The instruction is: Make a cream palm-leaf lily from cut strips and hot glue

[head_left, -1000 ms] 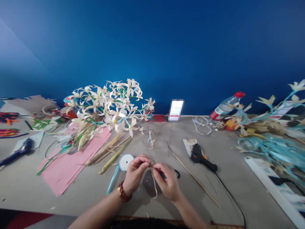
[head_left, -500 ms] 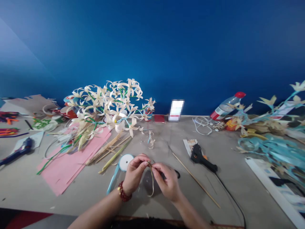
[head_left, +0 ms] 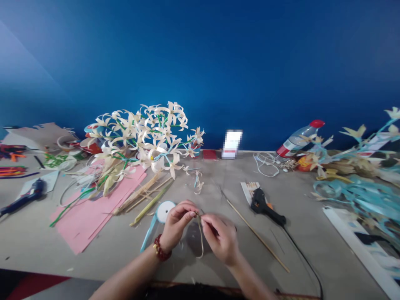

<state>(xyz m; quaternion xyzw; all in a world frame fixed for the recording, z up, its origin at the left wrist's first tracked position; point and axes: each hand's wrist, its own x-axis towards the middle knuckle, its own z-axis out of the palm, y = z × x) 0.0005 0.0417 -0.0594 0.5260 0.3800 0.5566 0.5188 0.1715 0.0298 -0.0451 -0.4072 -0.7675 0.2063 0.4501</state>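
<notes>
A thin, pale brownish strip (head_left: 201, 241) of plant fibre hangs in a curve between my two hands, above the table. My left hand (head_left: 179, 221), with a red bead bracelet at the wrist, pinches the strip's upper end between thumb and fingertips. Close beside it, my right hand (head_left: 220, 235) is closed, its thumb and forefinger pinching at the same strip. The tips cover the exact spot where they meet. Just behind my left hand lies a white spool (head_left: 165, 211) with light blue ribbon (head_left: 149, 233) trailing toward me.
Beyond the hands stand white artificial flowers (head_left: 150, 133) over pink paper (head_left: 78, 225). Dried stalks (head_left: 151, 204) lie left. To the right are a thin stick (head_left: 256, 233), a black glue gun (head_left: 265, 208) with its cord, a tilted bottle (head_left: 298, 141) and blue ribbons (head_left: 353, 191).
My right hand has shifted slightly to the right, and the hanging strip has swung a little that way. My left hand keeps its pinch.
</notes>
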